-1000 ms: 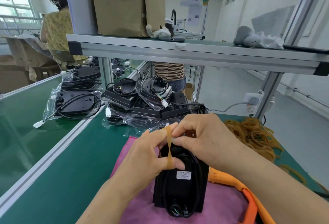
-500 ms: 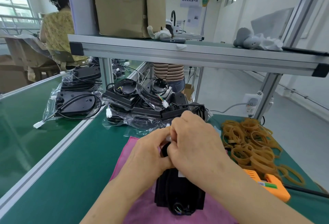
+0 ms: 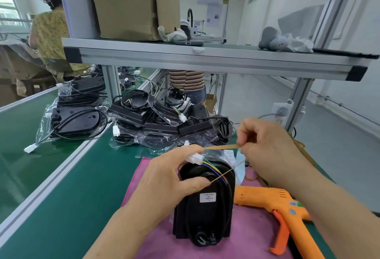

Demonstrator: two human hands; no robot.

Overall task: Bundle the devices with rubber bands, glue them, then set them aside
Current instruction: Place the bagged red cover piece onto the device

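Observation:
A black device (image 3: 205,209) with a white label and a coiled cable lies on a pink cloth (image 3: 255,236). My left hand (image 3: 170,178) grips its far end, thumb on the top face, fingers by the white connector (image 3: 195,159) with coloured wires. A tan rubber band (image 3: 221,146) stretches from my left hand to my right hand (image 3: 265,145), which pinches the band and pulls it rightward above the device. An orange glue gun (image 3: 281,209) lies on the cloth right of the device.
A pile of bagged black devices (image 3: 162,118) lies behind the cloth, with more bagged ones (image 3: 76,118) on the green belt to the left. An aluminium shelf (image 3: 205,57) spans overhead on posts. A person sits at the far left, another stands behind the bench.
My hands were together at the device's far end; now my right hand has pulled away to the right, stretching the rubber band. The view has shifted and the glue gun shows beside the device.

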